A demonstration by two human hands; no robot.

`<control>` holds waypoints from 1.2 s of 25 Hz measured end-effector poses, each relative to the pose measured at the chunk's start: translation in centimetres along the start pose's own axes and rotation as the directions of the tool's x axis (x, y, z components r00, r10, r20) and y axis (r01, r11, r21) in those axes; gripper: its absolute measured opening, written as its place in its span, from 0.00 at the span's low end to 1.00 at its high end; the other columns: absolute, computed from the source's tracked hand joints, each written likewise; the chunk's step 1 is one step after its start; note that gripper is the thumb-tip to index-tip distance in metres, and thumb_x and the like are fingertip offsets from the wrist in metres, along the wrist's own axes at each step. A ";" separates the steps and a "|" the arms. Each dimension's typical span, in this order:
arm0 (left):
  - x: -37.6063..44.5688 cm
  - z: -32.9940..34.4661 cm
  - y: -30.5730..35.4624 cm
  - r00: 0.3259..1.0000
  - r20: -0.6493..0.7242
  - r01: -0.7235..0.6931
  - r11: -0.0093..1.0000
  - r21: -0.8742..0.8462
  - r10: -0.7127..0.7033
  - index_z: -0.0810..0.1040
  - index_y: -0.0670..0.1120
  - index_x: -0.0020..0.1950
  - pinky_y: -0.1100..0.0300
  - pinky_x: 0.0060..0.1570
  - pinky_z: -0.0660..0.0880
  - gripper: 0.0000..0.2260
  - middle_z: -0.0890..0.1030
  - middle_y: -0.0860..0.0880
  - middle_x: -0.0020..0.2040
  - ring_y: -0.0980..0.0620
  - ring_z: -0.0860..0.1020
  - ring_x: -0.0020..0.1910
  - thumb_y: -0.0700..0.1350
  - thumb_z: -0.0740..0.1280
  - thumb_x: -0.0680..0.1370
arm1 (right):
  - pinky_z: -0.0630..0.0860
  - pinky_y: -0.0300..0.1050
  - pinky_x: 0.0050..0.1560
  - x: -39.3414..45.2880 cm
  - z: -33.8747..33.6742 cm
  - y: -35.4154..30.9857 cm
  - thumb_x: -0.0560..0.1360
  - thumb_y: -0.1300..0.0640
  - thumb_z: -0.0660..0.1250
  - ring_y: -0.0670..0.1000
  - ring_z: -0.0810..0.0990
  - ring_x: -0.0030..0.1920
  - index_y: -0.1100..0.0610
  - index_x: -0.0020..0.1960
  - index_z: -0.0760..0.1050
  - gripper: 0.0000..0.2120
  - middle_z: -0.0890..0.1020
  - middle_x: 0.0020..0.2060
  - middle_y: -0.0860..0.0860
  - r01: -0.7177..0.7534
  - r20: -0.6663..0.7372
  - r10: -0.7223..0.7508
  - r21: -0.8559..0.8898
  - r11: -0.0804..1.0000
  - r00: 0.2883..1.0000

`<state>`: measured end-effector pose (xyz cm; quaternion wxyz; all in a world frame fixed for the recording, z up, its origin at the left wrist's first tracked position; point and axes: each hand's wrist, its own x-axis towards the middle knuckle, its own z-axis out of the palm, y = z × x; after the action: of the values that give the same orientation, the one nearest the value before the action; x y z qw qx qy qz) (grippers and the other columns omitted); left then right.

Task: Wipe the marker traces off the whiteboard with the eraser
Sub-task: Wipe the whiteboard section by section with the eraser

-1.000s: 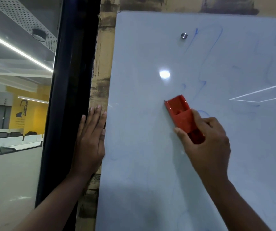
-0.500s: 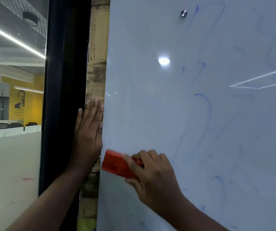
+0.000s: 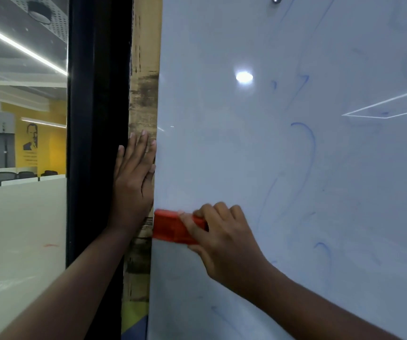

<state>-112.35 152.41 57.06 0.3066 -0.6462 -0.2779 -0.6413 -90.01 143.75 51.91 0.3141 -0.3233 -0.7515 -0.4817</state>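
In the head view, the right hand (image 3: 224, 241) is gripping the red eraser (image 3: 170, 228) with curled fingers, pressing it against the whiteboard (image 3: 222, 155) at its left edge, just below the left hand (image 3: 133, 182). That hand is lying open and flat beside the board, likely bracing. Blue traces (image 3: 308, 138) are showing above and right of the right hand, unwiped.

A single head-worn wide-angle view is provided. It faces forward, close to the upright whiteboard (image 3: 295, 168), which fills the frame to the right of and above both hands. The left hand (image 3: 133, 182) and right hand (image 3: 222, 239) enter from the bottom edge with their forearms. Beyond the left hand stands a black frame post (image 3: 96, 119). No second view overlaps.
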 end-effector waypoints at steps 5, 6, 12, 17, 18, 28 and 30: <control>0.0 0.1 -0.1 1.000 0.000 0.002 1.000 0.006 -0.002 0.67 0.39 0.82 0.45 0.85 0.51 0.21 0.65 0.42 0.83 0.43 0.58 0.85 0.36 0.59 0.87 | 0.69 0.52 0.45 2.1 -1.1 2.8 0.73 0.47 0.74 0.59 0.76 0.49 0.54 0.72 0.75 0.30 0.78 0.53 0.55 -0.141 -0.115 0.138 -0.026 0.990 0.984; 0.0 0.1 -0.1 1.000 -0.001 0.003 1.000 0.006 -0.003 0.67 0.39 0.82 0.45 0.85 0.51 0.22 0.65 0.42 0.83 0.43 0.58 0.85 0.36 0.60 0.87 | 0.69 0.52 0.45 3.3 -1.7 3.9 0.73 0.47 0.74 0.60 0.76 0.49 0.55 0.72 0.76 0.30 0.79 0.53 0.56 -0.233 -0.175 0.229 -0.007 0.972 0.958; -0.1 0.0 0.0 1.000 0.021 -0.001 1.000 0.013 0.001 0.66 0.39 0.83 0.46 0.85 0.49 0.22 0.64 0.42 0.84 0.43 0.57 0.86 0.35 0.59 0.87 | 0.68 0.53 0.47 2.9 -1.0 1.1 0.72 0.50 0.75 0.60 0.74 0.49 0.58 0.73 0.73 0.31 0.78 0.53 0.59 -0.120 -0.086 0.118 -0.020 0.993 0.989; -0.1 -0.1 0.1 0.999 0.040 0.011 0.999 0.030 -0.012 0.64 0.39 0.83 0.47 0.85 0.47 0.23 0.63 0.42 0.84 0.42 0.56 0.86 0.36 0.58 0.88 | 0.66 0.51 0.44 -0.1 -0.8 0.8 0.73 0.49 0.74 0.58 0.74 0.48 0.55 0.72 0.73 0.30 0.78 0.53 0.56 -0.015 -0.018 0.014 -0.060 0.998 1.000; -0.3 -0.1 0.1 0.999 0.041 0.014 0.999 0.031 -0.015 0.64 0.39 0.83 0.46 0.85 0.48 0.22 0.63 0.42 0.84 0.42 0.56 0.86 0.36 0.57 0.88 | 0.67 0.52 0.44 0.6 -1.1 1.8 0.72 0.49 0.75 0.59 0.75 0.48 0.55 0.72 0.75 0.30 0.79 0.53 0.56 -0.096 -0.074 0.092 -0.061 0.994 0.993; -5.4 -0.1 0.5 0.997 0.064 0.026 0.997 0.075 -0.031 0.65 0.38 0.83 0.43 0.85 0.49 0.23 0.62 0.41 0.85 0.41 0.55 0.86 0.37 0.56 0.87 | 0.75 0.55 0.46 -1.9 -1.2 2.8 0.74 0.48 0.76 0.59 0.75 0.48 0.56 0.71 0.77 0.28 0.78 0.50 0.56 -0.570 -0.262 0.607 0.211 0.794 0.750; -5.3 -0.2 0.5 0.997 0.075 0.026 0.997 0.077 -0.032 0.63 0.38 0.83 0.43 0.85 0.48 0.23 0.61 0.42 0.85 0.42 0.54 0.86 0.37 0.56 0.87 | 0.72 0.53 0.44 -2.2 0.2 -0.1 0.73 0.47 0.74 0.59 0.75 0.47 0.56 0.71 0.77 0.28 0.79 0.51 0.56 -0.480 -0.198 0.506 0.167 0.861 0.840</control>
<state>-112.19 152.11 51.71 0.3108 -0.6538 -0.3229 -0.6097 -88.87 143.51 50.08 0.5315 -0.4286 -0.6259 -0.3768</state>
